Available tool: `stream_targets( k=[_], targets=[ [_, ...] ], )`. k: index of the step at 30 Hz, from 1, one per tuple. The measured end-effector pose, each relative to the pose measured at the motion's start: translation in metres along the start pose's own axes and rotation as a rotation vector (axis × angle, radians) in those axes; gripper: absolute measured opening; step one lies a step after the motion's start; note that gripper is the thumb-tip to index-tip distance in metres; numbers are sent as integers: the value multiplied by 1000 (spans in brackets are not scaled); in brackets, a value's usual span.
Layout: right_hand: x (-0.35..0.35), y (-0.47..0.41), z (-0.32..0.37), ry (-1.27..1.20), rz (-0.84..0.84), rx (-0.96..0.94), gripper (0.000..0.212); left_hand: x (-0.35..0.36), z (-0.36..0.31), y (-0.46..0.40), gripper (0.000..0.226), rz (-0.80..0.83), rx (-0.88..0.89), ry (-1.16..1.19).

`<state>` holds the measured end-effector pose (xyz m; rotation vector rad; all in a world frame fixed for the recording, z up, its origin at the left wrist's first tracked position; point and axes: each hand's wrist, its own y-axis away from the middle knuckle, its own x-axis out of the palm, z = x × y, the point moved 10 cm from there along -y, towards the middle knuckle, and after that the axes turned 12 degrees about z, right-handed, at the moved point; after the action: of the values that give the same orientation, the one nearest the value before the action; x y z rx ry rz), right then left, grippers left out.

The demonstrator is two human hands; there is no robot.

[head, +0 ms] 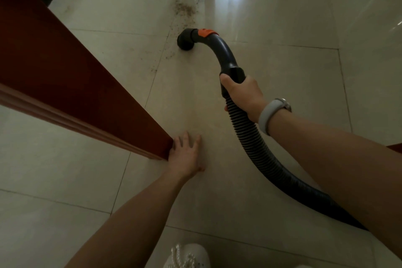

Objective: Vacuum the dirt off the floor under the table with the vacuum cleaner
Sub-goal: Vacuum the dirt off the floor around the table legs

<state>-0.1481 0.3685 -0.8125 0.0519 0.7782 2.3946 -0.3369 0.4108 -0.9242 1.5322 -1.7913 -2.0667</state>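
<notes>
Hose (245,135) gripped by R hand (241,93); L hand (185,154) fingers spread on floor (282,72); no writing legible.

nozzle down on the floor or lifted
Down: the vacuum nozzle mouth meets the tiled floor at the dirt trail, right hand gripping.

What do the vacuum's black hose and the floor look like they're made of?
The hose looks like flexible black plastic with a matt finish: it is ribbed all along and bends in a curve. It joins a smooth, rigid curved handle, probably hard plastic, with an orange collar. The floor looks like large glazed tiles, ceramic or polished stone: pale, glossy, mirroring window light, with thin grout lines.
</notes>
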Motion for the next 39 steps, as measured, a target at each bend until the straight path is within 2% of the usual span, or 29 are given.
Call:
stream_targets(
  k=[13,23,32,36,39],
  targets=[
    [0,5,2,-36,172,7,47,-1,-1,2,96,4,15,-18],
    [-25,37,-20,-107,185,44,38,-2,-1,0,97,9,-13,-26],
    [-6,43,-22,118,149,-46,33,1,1,-1,99,23,-30,-24],
    [8,23,-7,107,111,-59,29,0,1,-1,98,27,-32,-21],
    [24,3,3,71,107,-29,41,1,0,1,98,31,-31,-19]
  ],
)
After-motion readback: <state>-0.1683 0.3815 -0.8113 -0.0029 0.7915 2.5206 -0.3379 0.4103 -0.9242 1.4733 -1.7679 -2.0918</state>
